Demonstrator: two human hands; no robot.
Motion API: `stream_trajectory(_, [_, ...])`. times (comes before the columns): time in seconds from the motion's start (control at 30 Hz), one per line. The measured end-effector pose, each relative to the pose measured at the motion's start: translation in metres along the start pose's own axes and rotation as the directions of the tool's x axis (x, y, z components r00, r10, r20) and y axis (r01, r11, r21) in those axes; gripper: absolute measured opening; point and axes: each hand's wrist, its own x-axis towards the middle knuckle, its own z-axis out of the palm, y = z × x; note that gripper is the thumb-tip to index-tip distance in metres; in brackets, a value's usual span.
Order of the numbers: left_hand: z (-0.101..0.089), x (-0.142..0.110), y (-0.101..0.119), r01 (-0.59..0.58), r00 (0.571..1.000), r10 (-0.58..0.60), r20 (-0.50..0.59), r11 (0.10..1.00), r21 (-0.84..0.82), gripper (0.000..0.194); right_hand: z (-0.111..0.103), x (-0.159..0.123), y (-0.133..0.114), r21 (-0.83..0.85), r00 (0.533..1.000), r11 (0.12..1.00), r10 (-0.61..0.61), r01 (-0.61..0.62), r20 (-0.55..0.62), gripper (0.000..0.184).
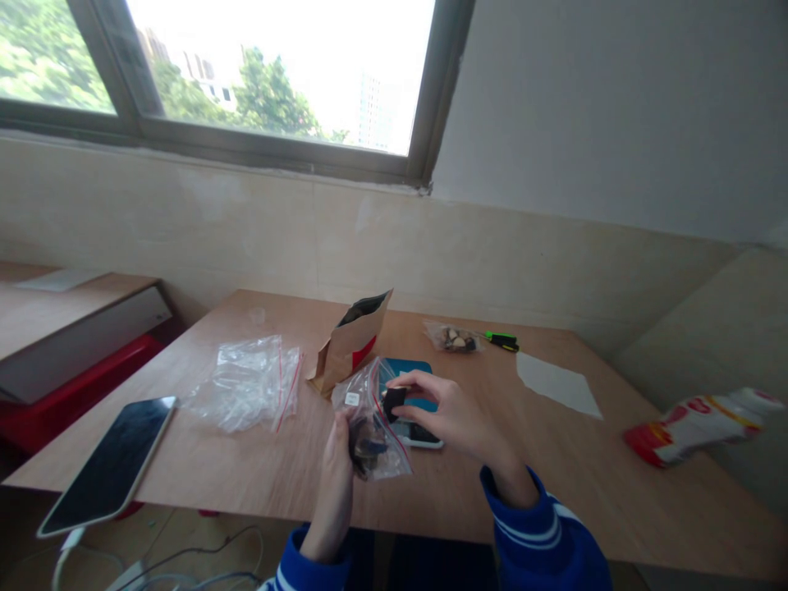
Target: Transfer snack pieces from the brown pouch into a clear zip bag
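Note:
My left hand (336, 468) is closed on a clear zip bag (394, 469) with a red seal line and a small white label. Dark pieces show through the plastic. Between the thumb and fingers of my right hand (452, 414) is a small dark block (395, 402), held at the mouth of the bag. Whether the block touches the plastic I cannot tell. Partly hidden beneath both hands lies a blue and white device (411, 368). Just behind the bag, a brown paper pouch (340, 351) with a red patch stands with its top open.
Flattened clear zip bags (246, 386) and a tablet (111, 464) with a cable lie at left. Toward the wall are a bag of light and dark pieces (454, 338), a green-black screwdriver (501, 339) and white paper (557, 384). A bottle (702, 425) lies at right.

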Motion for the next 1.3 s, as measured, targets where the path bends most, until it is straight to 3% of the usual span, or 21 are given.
stream_trajectory(0.1, [0.003, -0.001, 0.005, 0.012, 1.000, -0.012, -0.002, 0.997, -0.073, 0.058, -0.013, 0.014, -0.003, 0.118, 0.999, 0.992, -0.032, 0.033, -0.013, 0.023])
stream_trajectory(0.23, [0.007, -0.004, 0.012, 0.057, 0.998, -0.062, -0.016, 0.978, -0.200, 0.057, -0.030, 0.049, -0.013, 0.174, 0.985, 0.974, -0.126, 0.145, -0.114, 0.031])
stream_trajectory(0.43, [0.003, -0.001, 0.008, 0.124, 0.991, -0.134, -0.028, 0.966, -0.225, 0.059, -0.036, 0.110, -0.021, -0.052, 0.911, 0.955, -0.296, 0.293, -0.289, 0.034])
stream_trajectory(0.63, [-0.001, 0.003, 0.005, 0.112, 0.990, -0.128, -0.052, 0.965, -0.239, 0.062, -0.026, 0.139, 0.000, -0.300, 0.928, 0.893, -0.369, 0.337, -0.056, 0.020])
stream_trajectory(0.73, [-0.001, 0.003, 0.006, 0.106, 0.990, -0.125, -0.069, 0.968, -0.227, 0.064, -0.024, 0.140, 0.010, -0.364, 0.919, 0.853, -0.395, 0.373, 0.016, 0.020])
stream_trajectory(0.93, [-0.002, 0.003, 0.005, 0.118, 0.991, -0.130, -0.034, 0.963, -0.242, 0.064, -0.027, 0.131, 0.014, -0.481, 0.894, 0.780, -0.448, 0.399, 0.014, 0.028])
stream_trajectory(1.17, [0.001, 0.008, 0.012, 0.070, 0.997, -0.071, 0.006, 0.970, -0.234, 0.067, -0.028, 0.094, 0.000, -0.263, 0.911, 0.899, -0.392, 0.349, -0.130, 0.019])
stream_trajectory(1.3, [0.010, 0.013, 0.024, 0.081, 0.997, -0.074, 0.035, 0.965, -0.248, 0.070, -0.022, 0.072, 0.006, -0.247, 0.921, 0.922, -0.346, 0.299, -0.176, 0.016])
